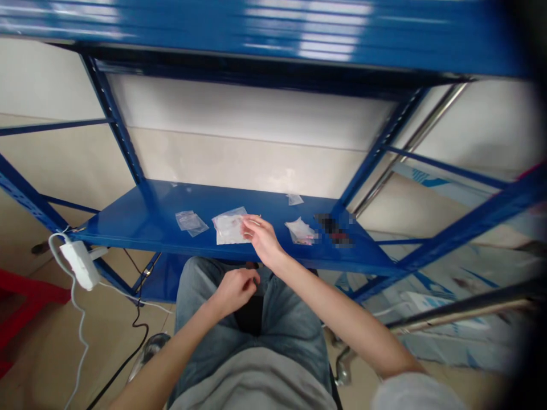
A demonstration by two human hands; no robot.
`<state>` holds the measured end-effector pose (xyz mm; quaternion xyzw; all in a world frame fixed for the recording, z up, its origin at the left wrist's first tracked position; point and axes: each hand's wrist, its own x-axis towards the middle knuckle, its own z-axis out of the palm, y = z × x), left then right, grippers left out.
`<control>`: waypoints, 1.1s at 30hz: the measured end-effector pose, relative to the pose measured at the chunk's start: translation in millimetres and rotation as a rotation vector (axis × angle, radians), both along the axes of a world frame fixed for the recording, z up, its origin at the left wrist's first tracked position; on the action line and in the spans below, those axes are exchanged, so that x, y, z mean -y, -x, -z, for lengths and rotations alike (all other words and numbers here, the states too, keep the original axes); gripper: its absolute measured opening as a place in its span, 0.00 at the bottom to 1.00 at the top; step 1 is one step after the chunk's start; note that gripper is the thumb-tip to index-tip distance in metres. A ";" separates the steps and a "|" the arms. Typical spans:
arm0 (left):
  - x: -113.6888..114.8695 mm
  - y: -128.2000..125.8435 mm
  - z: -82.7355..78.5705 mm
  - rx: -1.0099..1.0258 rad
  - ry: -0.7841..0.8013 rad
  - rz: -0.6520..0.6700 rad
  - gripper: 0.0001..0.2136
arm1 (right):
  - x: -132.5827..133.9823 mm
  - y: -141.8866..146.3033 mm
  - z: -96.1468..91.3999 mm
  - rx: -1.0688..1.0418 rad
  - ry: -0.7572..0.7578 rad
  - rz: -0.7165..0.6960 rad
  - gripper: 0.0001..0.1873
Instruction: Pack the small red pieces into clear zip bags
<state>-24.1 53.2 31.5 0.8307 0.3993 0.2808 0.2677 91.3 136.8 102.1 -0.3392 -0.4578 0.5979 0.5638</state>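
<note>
A clear plastic bag (228,228) is lying on the blue metal shelf (145,219). The left hand (236,291) is curling its fingers together above the jeans (205,307), holding nothing discernible. The right hand (264,239) is touching the bag's edge with partly closed fingers; any grip cannot be determined.

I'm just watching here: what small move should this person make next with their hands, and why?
Probably bring the left hand up to the clear plastic bag on the blue steel shelf. The right hand is already at that bag, while the left hangs over the jeans-covered lap, away from the shelf, pinching something too small to make out.
</note>
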 end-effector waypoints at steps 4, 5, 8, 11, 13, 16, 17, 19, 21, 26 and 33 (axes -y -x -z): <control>5.5 -5.1 -10.3 0.505 0.044 -0.169 0.22 | 58.9 -43.2 37.9 -0.129 0.249 0.067 0.18; 7.0 -6.9 -11.2 0.555 0.063 -0.162 0.27 | 71.0 -48.3 48.7 -0.146 0.293 0.081 0.19; 11.3 -12.3 -7.6 0.597 0.137 -0.106 0.31 | 98.4 -52.3 74.6 -0.123 0.393 0.073 0.20; 13.5 -15.3 1.3 0.606 0.201 -0.047 0.25 | 111.7 -49.3 84.2 -0.006 0.419 -0.002 0.19; 13.5 -15.1 5.1 0.621 0.234 -0.032 0.23 | 113.3 -48.6 83.1 0.069 0.375 -0.057 0.17; 11.8 -12.8 3.5 0.651 0.302 -0.060 0.22 | 109.6 -52.3 76.8 0.213 0.271 -0.194 0.13; 10.8 -11.8 1.4 0.660 0.323 -0.081 0.21 | 108.2 -54.6 74.0 0.286 0.224 -0.227 0.12; 8.3 -9.5 -3.6 0.659 0.346 -0.119 0.20 | 106.6 -59.8 67.6 0.473 0.068 -0.177 0.08; 5.4 -7.1 -7.7 0.635 0.340 -0.131 0.18 | 106.9 -64.8 59.9 0.671 -0.166 0.002 0.07; 0.7 -4.5 -9.3 0.568 0.414 -0.037 0.15 | 108.3 -71.7 46.0 0.911 -0.638 0.184 0.18; 5.5 -8.0 -4.2 0.526 0.575 0.133 0.14 | 105.1 -73.8 51.1 0.977 -0.761 0.141 0.13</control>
